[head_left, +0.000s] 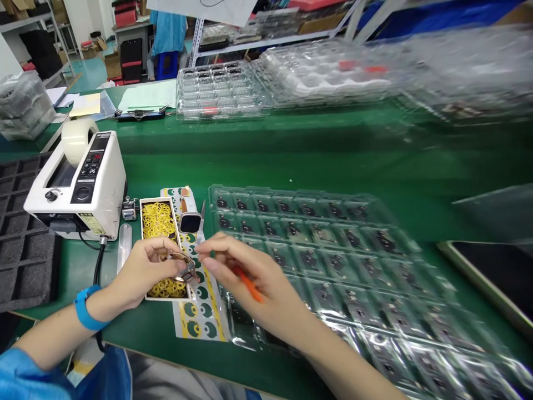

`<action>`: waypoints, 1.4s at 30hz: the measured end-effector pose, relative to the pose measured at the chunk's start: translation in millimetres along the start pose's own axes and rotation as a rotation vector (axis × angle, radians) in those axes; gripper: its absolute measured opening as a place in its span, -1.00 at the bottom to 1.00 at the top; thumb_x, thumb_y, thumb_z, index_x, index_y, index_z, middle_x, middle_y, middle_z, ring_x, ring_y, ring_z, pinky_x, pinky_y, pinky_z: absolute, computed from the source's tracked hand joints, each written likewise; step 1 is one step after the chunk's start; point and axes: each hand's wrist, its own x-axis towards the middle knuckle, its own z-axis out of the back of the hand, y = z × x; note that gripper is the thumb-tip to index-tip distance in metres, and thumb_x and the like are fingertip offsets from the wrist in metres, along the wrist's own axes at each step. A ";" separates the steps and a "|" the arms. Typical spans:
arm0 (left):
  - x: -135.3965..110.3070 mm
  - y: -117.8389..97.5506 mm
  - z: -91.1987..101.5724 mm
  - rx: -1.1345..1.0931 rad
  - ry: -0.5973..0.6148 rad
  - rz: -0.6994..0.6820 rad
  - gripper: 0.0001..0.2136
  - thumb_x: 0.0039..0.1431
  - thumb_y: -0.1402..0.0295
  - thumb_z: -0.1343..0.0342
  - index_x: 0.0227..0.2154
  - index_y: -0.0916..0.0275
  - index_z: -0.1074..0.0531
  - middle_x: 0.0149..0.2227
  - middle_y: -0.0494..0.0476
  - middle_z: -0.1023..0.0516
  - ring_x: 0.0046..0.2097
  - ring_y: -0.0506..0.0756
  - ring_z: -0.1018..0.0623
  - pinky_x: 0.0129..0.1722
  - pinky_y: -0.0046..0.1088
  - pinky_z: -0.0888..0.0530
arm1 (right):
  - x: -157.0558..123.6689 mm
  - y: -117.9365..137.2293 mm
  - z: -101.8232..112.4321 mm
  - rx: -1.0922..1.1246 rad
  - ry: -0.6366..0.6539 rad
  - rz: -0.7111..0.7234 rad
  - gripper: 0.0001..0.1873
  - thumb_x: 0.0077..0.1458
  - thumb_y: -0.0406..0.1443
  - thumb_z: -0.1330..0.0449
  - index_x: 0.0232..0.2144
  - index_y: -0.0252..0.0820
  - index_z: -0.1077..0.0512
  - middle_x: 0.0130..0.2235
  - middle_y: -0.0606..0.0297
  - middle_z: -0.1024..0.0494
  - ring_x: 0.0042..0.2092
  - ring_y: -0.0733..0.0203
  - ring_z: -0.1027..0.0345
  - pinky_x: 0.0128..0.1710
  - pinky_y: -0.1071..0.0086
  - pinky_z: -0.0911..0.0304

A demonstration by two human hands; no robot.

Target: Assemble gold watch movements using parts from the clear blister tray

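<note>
Our left hand (144, 269) hangs over the near end of the box (162, 247), its fingers (166, 247) curled together and pinched on a small part (185, 269), a thin brownish loop with a darker, shiny bit at its lower end. Our right hand (245, 278) sits just beside it, fingertips nearly meeting the part; its fingers are bent and closed on an orange stick (250, 284), slim and smooth, which runs back across the palm. Motion blur softens both hands, so we cannot tell whether the right fingertips touch the part.

The box is a shallow cardboard rectangle, pale-rimmed, full of small yellow rings (157, 218) in a loose heap. Under and beside it lies a sticker sheet (202, 314), flat and glossy, with green round labels and yellow edging. A watch (190, 214) lies on the sheet past the box, its dark square face up, its band white.

To the right a clear tray (333, 244) spreads across the green counter (291, 155), thin moulded plastic in rows of square pockets, each with a small dark piece. To the left stands a tape dispenser (77, 183), a white boxy machine with black buttons and a roll of clear tape on top. A blue band (85, 311) circles our left wrist.
</note>
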 end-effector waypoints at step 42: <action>-57.9 -14.0 97.1 0.072 -0.788 -0.490 -0.73 0.11 0.18 -0.18 -0.50 0.29 -0.37 -0.65 -0.13 -0.17 -0.62 -0.10 -0.20 -0.62 -0.59 -0.16 | -21.1 -20.8 -11.4 -0.041 -0.109 -0.107 -0.81 0.18 -0.14 -0.14 -0.41 -0.06 -0.39 -0.45 0.33 -0.46 -0.57 0.27 -0.18 -0.57 0.40 -0.17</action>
